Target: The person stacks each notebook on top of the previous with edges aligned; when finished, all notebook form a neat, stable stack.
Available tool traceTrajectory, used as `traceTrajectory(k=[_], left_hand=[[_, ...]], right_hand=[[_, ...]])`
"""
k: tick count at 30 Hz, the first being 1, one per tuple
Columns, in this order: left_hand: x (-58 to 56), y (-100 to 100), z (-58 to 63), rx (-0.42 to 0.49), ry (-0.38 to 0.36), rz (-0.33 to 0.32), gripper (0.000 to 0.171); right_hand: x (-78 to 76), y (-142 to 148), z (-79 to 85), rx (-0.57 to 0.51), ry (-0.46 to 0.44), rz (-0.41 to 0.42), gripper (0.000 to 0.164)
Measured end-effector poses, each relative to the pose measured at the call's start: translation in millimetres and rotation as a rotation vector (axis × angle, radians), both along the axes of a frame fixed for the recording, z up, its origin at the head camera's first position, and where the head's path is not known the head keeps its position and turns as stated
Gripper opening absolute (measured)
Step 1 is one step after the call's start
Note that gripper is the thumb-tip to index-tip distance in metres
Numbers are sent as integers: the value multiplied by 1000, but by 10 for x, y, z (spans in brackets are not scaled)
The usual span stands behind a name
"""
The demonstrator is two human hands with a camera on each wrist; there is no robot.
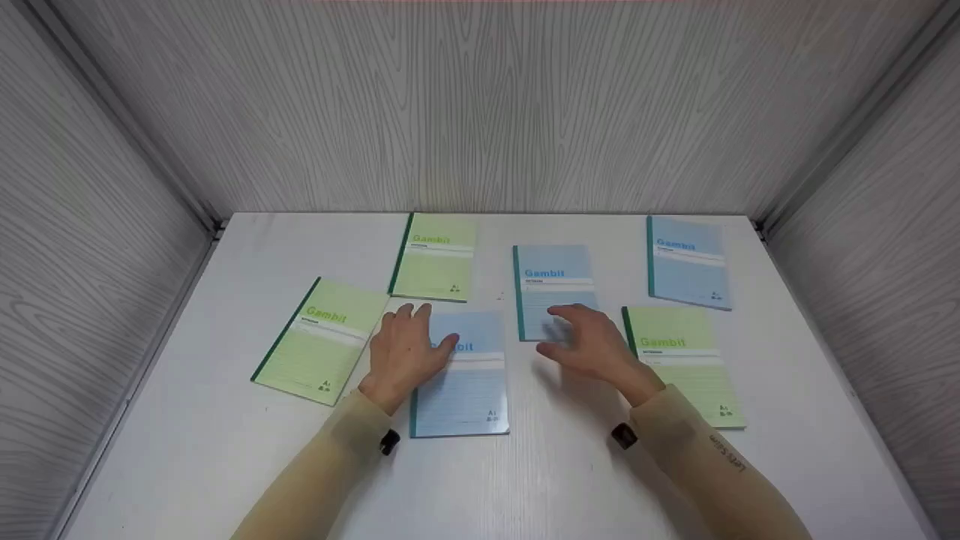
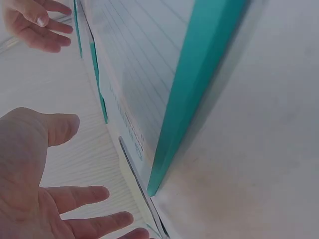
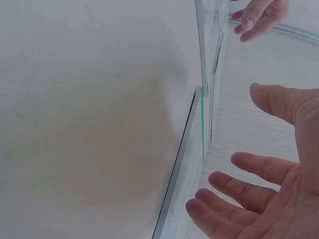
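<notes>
My left hand [image 1: 409, 352] hovers over the upper left part of a blue notebook [image 1: 465, 397] with a teal spine, its thumb across the printed title. In the left wrist view, that hand's fingers are spread and hold nothing beside the notebook's teal spine [image 2: 192, 94]. My right hand [image 1: 596, 349] hangs above the table by the lower right corner of a second blue notebook [image 1: 551, 300]. Its thumb and fingers are apart with nothing between them, as the right wrist view also shows. A green notebook [image 1: 690, 382] lies partly under the right wrist and sleeve.
Left of the left hand lies a tilted green notebook [image 1: 319, 345]; another green notebook [image 1: 435, 262] is at the back. A blue notebook [image 1: 690, 266] lies at the back right. Grey wood-grain panels [image 1: 480, 105] enclose the white table [image 1: 202, 450] at the back and sides.
</notes>
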State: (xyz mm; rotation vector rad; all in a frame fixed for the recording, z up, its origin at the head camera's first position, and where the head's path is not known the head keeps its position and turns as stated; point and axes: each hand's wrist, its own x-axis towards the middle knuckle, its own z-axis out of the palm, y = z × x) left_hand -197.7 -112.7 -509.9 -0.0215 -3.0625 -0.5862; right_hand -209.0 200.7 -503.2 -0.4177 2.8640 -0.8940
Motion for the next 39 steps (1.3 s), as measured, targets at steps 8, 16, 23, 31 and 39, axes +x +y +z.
traceTrajectory(k=[8, 16, 23, 31, 39], left_hand=[[170, -105, 11, 91, -51, 35, 74], [296, -174, -11, 170, -127, 32, 69], [341, -165, -19, 217, -175, 34, 68], [360, -179, -21, 315, -181, 20, 59], [319, -325, -45, 534, -203, 20, 51]], right_hand=[[61, -214, -51, -157, -132, -23, 60], [86, -358, -120, -244, -244, -11, 53], [97, -446, -164, -366, -406, 13, 56], [146, -535, -200, -402, -450, 7, 60], [190, -579, -209, -398, -427, -38, 59]])
